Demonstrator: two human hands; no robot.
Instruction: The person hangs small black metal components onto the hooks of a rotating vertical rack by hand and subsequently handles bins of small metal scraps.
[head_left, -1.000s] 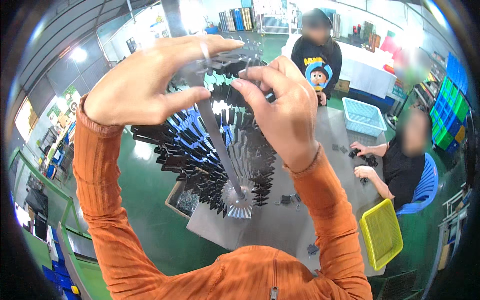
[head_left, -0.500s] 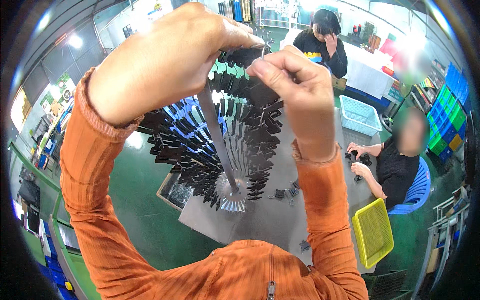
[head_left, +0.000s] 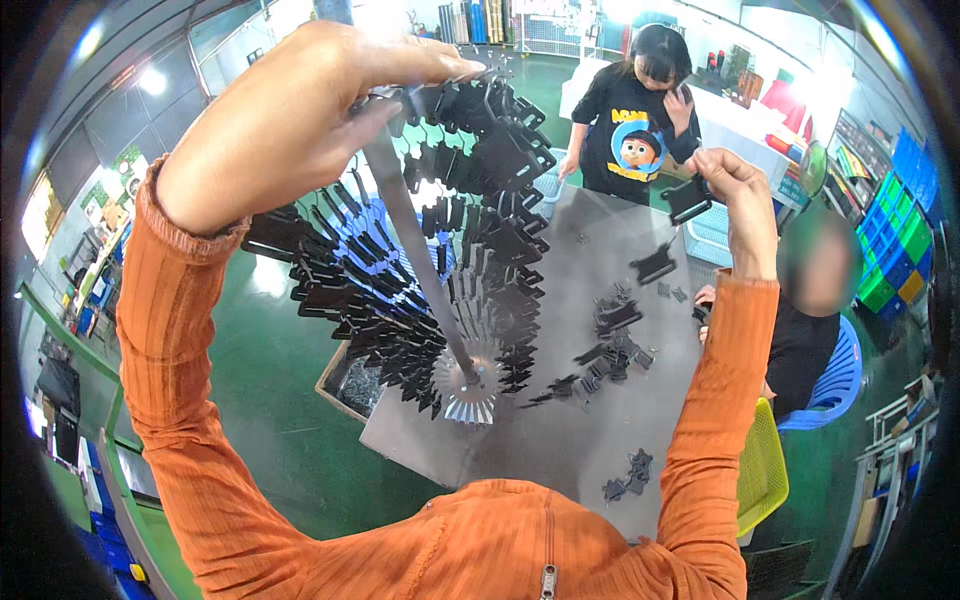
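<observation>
A tall rack with a grey metal pole (head_left: 415,235) fans out black flat plates (head_left: 505,155) on wire hooks in long hanging strings. At its top, my left hand (head_left: 290,125) curls its fingers and thumb around the upper end; the exact contact is hidden. Out to the right, my right hand (head_left: 738,195) is closed in a pinch on the top of a string of black plates (head_left: 655,262). That string runs down toward the table, its lower part blurred and apart from the rack.
More black pieces (head_left: 628,478) lie on the grey table (head_left: 540,450). A seated co-worker (head_left: 800,345) is at the right, beside a yellow basket (head_left: 765,470). Another person (head_left: 640,120) stands at the far side. An open box (head_left: 350,385) sits left of the table.
My right hand has moved away from the rack top to the right, a string of black plates now hanging from it. My left hand has shifted slightly left and down. The far person has straightened.
</observation>
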